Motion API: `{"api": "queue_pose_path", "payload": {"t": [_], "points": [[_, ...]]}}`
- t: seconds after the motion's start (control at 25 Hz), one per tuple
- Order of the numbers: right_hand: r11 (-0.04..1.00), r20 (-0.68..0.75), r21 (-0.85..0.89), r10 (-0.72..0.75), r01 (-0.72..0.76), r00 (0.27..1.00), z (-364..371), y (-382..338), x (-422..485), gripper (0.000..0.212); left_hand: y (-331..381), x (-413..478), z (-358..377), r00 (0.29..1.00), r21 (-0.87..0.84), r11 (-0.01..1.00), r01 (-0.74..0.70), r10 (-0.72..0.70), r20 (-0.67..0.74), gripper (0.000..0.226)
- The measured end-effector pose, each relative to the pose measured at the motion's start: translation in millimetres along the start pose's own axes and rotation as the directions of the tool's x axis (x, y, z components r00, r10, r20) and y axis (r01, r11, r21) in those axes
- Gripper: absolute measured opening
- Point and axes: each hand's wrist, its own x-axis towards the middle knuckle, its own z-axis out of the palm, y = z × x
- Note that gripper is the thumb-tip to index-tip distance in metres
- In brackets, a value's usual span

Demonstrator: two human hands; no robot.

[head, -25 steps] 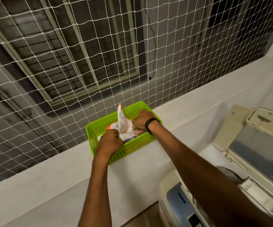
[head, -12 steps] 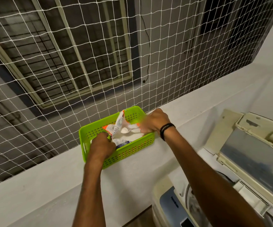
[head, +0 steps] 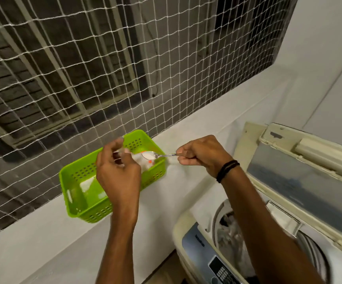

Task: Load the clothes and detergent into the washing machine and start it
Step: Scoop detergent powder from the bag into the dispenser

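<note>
Two hands over a green basket (head: 88,210) on the white ledge (head: 186,130).

Right hand (head: 204,153) pinches a spoon (head: 155,155) heaped with white powder — bowl level, above the basket's right rim. Left hand (head: 118,173), fingers curled, grips the detergent packet (head: 143,161) — blurred. Washing machine (head: 194,240) stands open below right, clothes (head: 230,230) inside.

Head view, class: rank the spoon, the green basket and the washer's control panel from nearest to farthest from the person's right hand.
1. Spoon: its handle is pinched in the right hand, bowl pointing left with white powder.
2. Green basket: just left of the hand, on the white ledge.
3. Control panel: well below the hand, on the washer's front edge.
</note>
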Motion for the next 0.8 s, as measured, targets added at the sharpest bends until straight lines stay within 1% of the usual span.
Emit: {"api": "queue_pose_path", "payload": {"t": [0.08,0.16,0.24,0.32,0.36,0.44,0.52,0.56,0.6,0.64,0.68,0.72,0.76,0.8], "points": [[0.998,-0.041,0.060,-0.013,0.016,0.999,-27,9,-8,0.018,7,-19,19,0.999,-0.166,0.986,0.030,-0.026,0.031,0.021],[0.994,-0.123,0.111,0.018,-0.004,0.992,-60,22,-14,0.017,14,-46,42,0.994,-0.249,0.967,0.048,-0.021,0.109,0.020],[0.987,-0.215,0.144,0.097,-0.066,0.972,-96,41,-22,0.019,19,-76,68,0.975,-0.302,0.951,0.072,-0.004,0.223,0.018],[0.976,-0.300,0.204,0.134,-0.074,0.944,-132,67,-32,0.015,18,-107,97,0.925,-0.331,0.928,0.168,-0.033,0.379,0.015],[0.966,-0.362,0.251,0.151,-0.060,0.920,-153,84,-38,0.016,16,-125,114,0.878,-0.309,0.921,0.236,-0.066,0.475,0.014],[0.949,-0.489,0.314,0.193,-0.035,0.851,-192,121,-48,0.020,0,-162,151,0.750,-0.174,0.930,0.324,-0.140,0.647,0.013],[0.928,-0.567,0.370,0.263,-0.045,0.780,-230,160,-57,0.018,-13,-201,188,0.594,0.001,0.911,0.412,-0.269,0.758,0.010],[0.911,-0.595,0.409,0.311,-0.054,0.742,-249,178,-63,0.015,-22,-222,208,0.501,0.086,0.876,0.474,-0.349,0.792,0.011],[0.900,-0.623,0.432,0.350,-0.066,0.699,-265,196,-67,0.015,-29,-242,225,0.398,0.197,0.822,0.535,-0.451,0.799,0.013],[0.913,-0.663,0.399,0.352,-0.085,0.661,-279,214,-70,0.016,-38,-261,241,0.307,0.298,0.761,0.577,-0.539,0.784,0.015],[0.933,-0.712,0.341,0.338,-0.119,0.616,-290,231,-71,0.016,-52,-280,258,0.226,0.403,0.709,0.578,-0.614,0.756,0.016],[0.949,-0.753,0.279,0.313,-0.149,0.579,-298,246,-72,0.016,-63,-296,271,0.172,0.473,0.680,0.560,-0.654,0.737,0.019],[0.949,-0.787,0.265,0.314,-0.168,0.531,-305,259,-72,0.017,-73,-311,283,0.118,0.549,0.665,0.506,-0.684,0.720,0.024],[0.941,-0.800,0.291,0.337,-0.171,0.497,-308,269,-71,0.019,-84,-324,292,0.073,0.617,0.654,0.438,-0.710,0.700,0.031]]}}
